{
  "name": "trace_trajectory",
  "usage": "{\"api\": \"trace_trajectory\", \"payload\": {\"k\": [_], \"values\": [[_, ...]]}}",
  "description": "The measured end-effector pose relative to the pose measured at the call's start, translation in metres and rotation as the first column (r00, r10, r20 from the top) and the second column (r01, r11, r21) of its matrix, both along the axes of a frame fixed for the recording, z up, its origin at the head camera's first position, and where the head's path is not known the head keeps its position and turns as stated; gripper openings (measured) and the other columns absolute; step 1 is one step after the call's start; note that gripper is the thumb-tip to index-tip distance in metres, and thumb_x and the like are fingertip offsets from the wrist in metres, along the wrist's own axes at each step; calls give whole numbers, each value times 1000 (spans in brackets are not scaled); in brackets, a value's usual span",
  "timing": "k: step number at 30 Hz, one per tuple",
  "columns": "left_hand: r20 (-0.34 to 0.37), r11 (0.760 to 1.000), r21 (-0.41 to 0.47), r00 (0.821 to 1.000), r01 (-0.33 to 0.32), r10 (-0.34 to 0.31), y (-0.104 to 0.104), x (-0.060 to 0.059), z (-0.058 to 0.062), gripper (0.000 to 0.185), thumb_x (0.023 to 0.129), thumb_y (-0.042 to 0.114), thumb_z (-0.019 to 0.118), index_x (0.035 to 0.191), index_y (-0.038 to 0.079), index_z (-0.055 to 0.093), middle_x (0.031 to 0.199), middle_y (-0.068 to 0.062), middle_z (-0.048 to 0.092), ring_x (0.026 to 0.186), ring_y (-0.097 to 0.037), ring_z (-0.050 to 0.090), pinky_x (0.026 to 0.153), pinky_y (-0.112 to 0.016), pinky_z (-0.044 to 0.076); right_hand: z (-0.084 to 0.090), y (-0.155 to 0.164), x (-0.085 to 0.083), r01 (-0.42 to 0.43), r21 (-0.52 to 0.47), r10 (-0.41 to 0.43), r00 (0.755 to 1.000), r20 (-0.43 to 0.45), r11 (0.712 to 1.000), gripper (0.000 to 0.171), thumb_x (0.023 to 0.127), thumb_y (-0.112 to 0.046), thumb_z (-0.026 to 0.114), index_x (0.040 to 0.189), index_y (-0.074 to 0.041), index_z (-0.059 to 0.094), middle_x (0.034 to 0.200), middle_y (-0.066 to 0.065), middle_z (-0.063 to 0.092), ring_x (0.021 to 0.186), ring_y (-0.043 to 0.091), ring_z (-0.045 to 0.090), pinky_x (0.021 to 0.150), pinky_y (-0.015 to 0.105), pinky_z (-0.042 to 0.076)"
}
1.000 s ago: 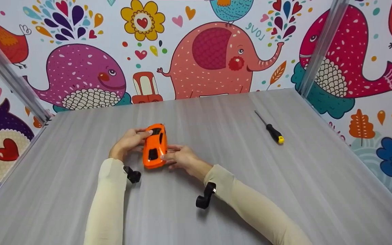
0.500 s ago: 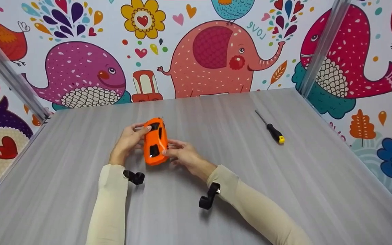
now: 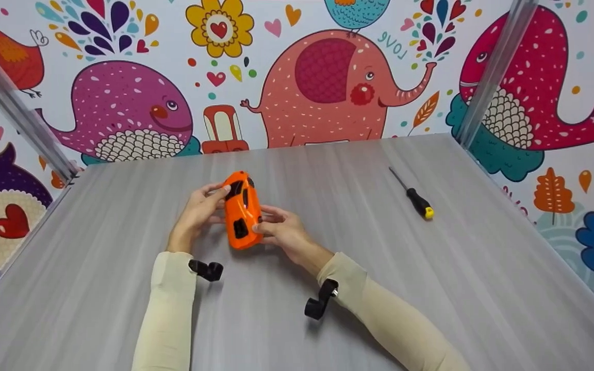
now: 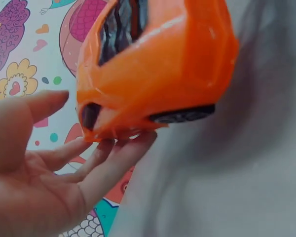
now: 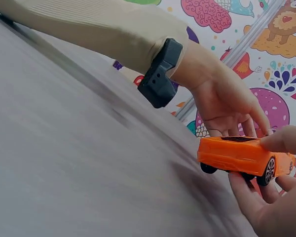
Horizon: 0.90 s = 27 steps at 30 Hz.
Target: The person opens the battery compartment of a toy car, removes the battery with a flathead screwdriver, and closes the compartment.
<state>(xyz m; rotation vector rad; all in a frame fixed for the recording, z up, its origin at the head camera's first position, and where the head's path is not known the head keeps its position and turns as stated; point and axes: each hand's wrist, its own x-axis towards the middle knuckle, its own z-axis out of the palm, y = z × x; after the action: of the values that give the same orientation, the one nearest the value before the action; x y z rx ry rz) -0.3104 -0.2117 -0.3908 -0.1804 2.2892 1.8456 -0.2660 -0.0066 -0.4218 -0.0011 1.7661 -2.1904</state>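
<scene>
An orange toy car (image 3: 243, 211) with black windows is held tilted between both hands above the table, its shadow beneath in the wrist views. My left hand (image 3: 198, 210) holds the car's far-left side; the thumb lies by the windscreen and the fingers reach under the body (image 4: 148, 74), near a black wheel. On the near right side, my right hand (image 3: 289, 234) grips the car with the thumb on top and the fingers below, as the right wrist view also shows. The car's underside is mostly hidden.
A screwdriver (image 3: 413, 196) with a black and yellow handle lies on the right of the grey table (image 3: 359, 216). Printed panels with cartoon animals (image 3: 328, 87) stand behind and at the sides, joined by metal posts (image 3: 493, 77). Black wrist cameras (image 3: 322, 300) jut from the cuffs.
Both hands have carried the toy car slightly away from me and to the right, and its tilt has shifted a little. The screwdriver has stayed in place on the table.
</scene>
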Motion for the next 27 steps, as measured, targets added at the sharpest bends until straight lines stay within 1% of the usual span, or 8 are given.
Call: {"api": "trace_trajectory", "payload": {"k": [4, 7, 11, 15, 19, 23, 27], "values": [[-2, 999, 41, 1000, 3, -3, 7, 2, 2, 67, 103, 43, 50, 157, 8, 30, 151, -19, 45, 113, -24, 60, 77, -29, 61, 1, 3, -1, 25, 23, -24, 999, -28, 999, 61, 80, 3, 71, 139, -6, 59, 124, 17, 63, 92, 19, 68, 81, 34, 62], [-2, 999, 47, 1000, 4, -4, 11, 2, 5, 70, 102, 46, 50, 157, 8, 31, 151, -18, 47, 116, -26, 59, 82, -31, 60, 4, 5, -2, 34, 57, -31, 998, -58, 998, 62, 78, 2, 72, 138, -8, 60, 124, 17, 62, 93, 20, 67, 81, 33, 62], [-14, 1000, 25, 1000, 16, -15, 14, 2, 8, 73, 101, 51, 50, 157, 9, 30, 150, -18, 48, 125, -32, 56, 90, -38, 60, 6, 9, -4, 47, 105, -36, 993, -109, 993, 62, 77, 0, 74, 137, -11, 62, 127, 16, 61, 96, 21, 67, 80, 31, 61], [-13, 999, 18, 1000, 28, -28, 15, 4, 10, 78, 100, 54, 51, 158, 8, 28, 151, -19, 47, 126, -34, 57, 87, -37, 61, 6, 13, -5, 52, 138, -32, 989, -144, 989, 60, 77, -1, 75, 135, -12, 63, 128, 15, 62, 100, 22, 66, 81, 32, 61], [2, 999, 28, 999, 41, -42, 15, 5, 11, 81, 99, 55, 52, 159, 7, 26, 152, -19, 46, 126, -34, 57, 83, -34, 62, 5, 15, -6, 50, 180, -18, 984, -175, 982, 59, 77, -3, 78, 133, -15, 65, 126, 11, 64, 101, 20, 66, 80, 32, 61], [13, 998, 22, 998, 58, -58, 17, 6, 12, 88, 96, 57, 56, 159, 6, 22, 154, -20, 44, 128, -35, 56, 84, -35, 62, 3, 15, -8, 47, 206, 0, 975, -223, 977, 58, 77, -3, 78, 132, -15, 66, 123, 11, 66, 101, 20, 66, 78, 29, 60], [32, 999, -1, 998, 51, -51, 19, 5, 11, 95, 93, 58, 61, 160, 6, 18, 154, -20, 44, 130, -35, 55, 89, -38, 60, 3, 15, -8, 43, 216, 14, 966, -257, 975, 57, 77, -2, 79, 132, -13, 66, 122, 12, 65, 101, 21, 67, 76, 26, 59]]}}
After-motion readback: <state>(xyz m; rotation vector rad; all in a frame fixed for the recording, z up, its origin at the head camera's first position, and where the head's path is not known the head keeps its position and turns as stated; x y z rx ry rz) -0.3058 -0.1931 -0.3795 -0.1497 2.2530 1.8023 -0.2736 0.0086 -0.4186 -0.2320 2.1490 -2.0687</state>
